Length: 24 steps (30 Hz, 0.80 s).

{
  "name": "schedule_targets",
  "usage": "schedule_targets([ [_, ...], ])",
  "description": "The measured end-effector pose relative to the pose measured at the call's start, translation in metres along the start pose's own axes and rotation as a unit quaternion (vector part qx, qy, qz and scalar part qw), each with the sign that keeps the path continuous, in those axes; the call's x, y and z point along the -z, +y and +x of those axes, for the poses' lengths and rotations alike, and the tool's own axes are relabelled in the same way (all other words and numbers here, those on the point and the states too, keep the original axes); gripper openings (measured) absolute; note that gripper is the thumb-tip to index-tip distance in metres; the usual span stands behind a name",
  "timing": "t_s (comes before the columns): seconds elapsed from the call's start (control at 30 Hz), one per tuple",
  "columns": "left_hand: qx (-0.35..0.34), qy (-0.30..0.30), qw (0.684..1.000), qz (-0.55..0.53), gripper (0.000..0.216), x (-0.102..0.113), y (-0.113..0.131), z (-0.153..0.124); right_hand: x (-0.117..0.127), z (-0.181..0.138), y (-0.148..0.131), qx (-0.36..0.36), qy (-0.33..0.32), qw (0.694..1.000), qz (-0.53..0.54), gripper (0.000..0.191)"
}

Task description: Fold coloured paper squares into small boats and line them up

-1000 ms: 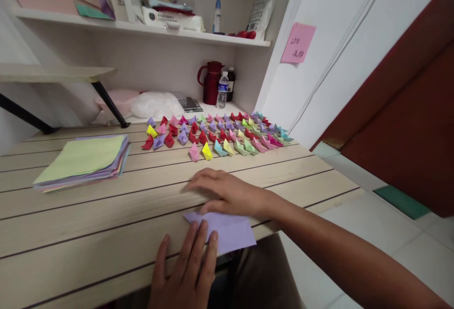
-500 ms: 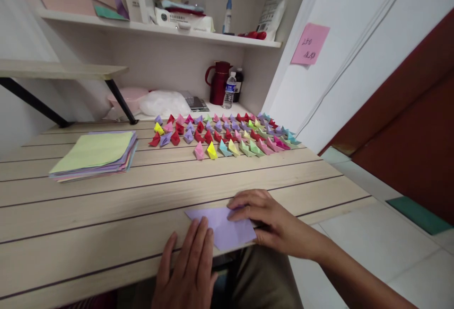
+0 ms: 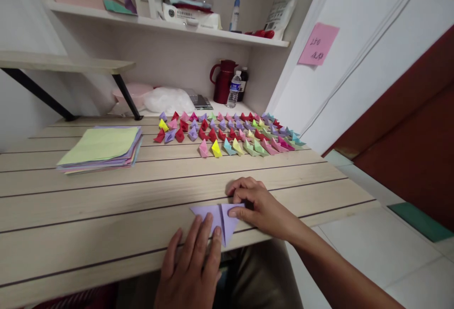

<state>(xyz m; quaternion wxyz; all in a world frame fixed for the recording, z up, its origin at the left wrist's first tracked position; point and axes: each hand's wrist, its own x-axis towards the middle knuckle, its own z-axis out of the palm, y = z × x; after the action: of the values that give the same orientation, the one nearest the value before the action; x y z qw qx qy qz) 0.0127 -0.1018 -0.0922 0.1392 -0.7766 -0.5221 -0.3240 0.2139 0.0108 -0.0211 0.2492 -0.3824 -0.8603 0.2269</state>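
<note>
A sheet of light purple origami paper (image 3: 230, 223) lies at the table's front edge, folded into a triangular shape with an upright slit near its middle. My left hand (image 3: 193, 264) rests with fingers spread on the paper's left half. On the right half, my right hand (image 3: 258, 207) has its thumb pressed on the folded flap and its fingers curled at the upper edge. Farther back stand several rows of small folded paper boats (image 3: 216, 149) in many colours.
At the left is a stack of coloured paper (image 3: 101, 147), yellow on top. Behind the boats stand a dark red jug (image 3: 223, 82) and a water bottle (image 3: 234, 90). A small raised shelf (image 3: 67, 62) with black legs is at the back left.
The right side of the purple paper has been folded over toward the middle, making a triangular flap. My right hand has moved with it, its thumb now on top of the flap.
</note>
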Motion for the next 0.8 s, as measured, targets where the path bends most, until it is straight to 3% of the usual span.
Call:
schedule_targets([
  [0.53, 0.004, -0.024, 0.999, 0.040, 0.046, 0.004, 0.003, 0.003, -0.008, 0.002, -0.002, -0.017, 0.033, 0.996, -0.078, 0.025],
  [0.7, -0.024, -0.033, 0.996, 0.082, 0.055, 0.001, -0.001, 0.001, -0.003, -0.015, -0.008, -0.032, 0.154, 0.963, -0.217, 0.041],
  [0.8, -0.031, -0.013, 0.995, 0.098, 0.062, -0.003, -0.003, 0.000, -0.007, -0.039, -0.017, 0.050, 0.184, 0.944, -0.268, 0.043],
])
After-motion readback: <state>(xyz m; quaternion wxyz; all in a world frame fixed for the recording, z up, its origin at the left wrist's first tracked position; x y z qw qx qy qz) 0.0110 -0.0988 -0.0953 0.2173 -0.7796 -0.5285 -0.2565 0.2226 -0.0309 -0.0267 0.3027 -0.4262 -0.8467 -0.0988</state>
